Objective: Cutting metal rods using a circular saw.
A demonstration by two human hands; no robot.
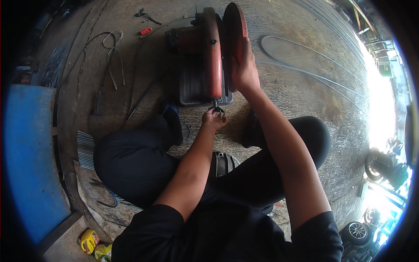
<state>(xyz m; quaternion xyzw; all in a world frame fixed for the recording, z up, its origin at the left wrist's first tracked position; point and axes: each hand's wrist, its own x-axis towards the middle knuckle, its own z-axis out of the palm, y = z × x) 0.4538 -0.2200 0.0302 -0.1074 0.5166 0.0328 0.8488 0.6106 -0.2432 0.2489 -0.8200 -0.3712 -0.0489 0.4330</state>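
A red cut-off saw point(213, 56) with a dark base stands on the floor in front of me. My right hand point(245, 70) lies against a round red disc point(235, 30), seen nearly edge-on beside the saw's guard. The fingers point up along the disc; the thumb side is partly hidden. At the near end of the guard, my left hand point(213, 119) is closed, with its fingertips around a small dark metal piece point(219, 110). How that piece joins the saw is too small to tell.
Looped wire point(279, 39) lies on the right, and a bent strip point(114, 56) on the left. A red-handled tool point(146, 31) rests farther back. Metal rods point(86, 149) lie by my left knee, near a blue panel point(32, 157). Yellow packages point(89, 241) sit lower left.
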